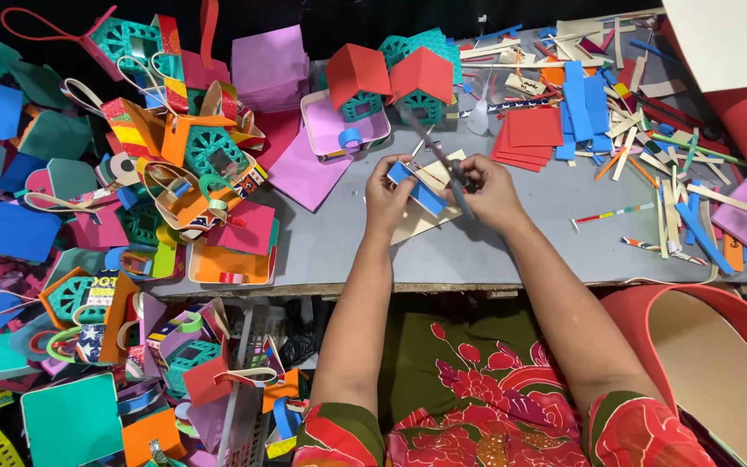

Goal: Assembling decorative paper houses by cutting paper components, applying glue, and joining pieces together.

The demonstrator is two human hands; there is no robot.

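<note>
Item: craft assembly at a grey counter [477,251], seen from above.

Left hand [388,201]: clenched on a small blue foam strip [417,188], held just above a pale cream foam sheet [421,220] lying on the counter.

Right hand [488,192]: grasping a dark slender tool [443,160], apparently scissors, its tip pointing up and away; whether the blades meet the strip cannot be told.

Step in hand, as judged: trimming or fitting the blue strip. The next move calls for steadying the strip and bringing the tool squarely to its edge.

Surroundings: two teal foam miniature houses with red roofs [391,82] behind the hands, one on a pink tray; a stack of red foam squares [527,138] to the right; loose coloured strips [650,173] further right; a heap of finished multicoloured foam baskets [157,173] at left, spilling below the counter edge.
</note>
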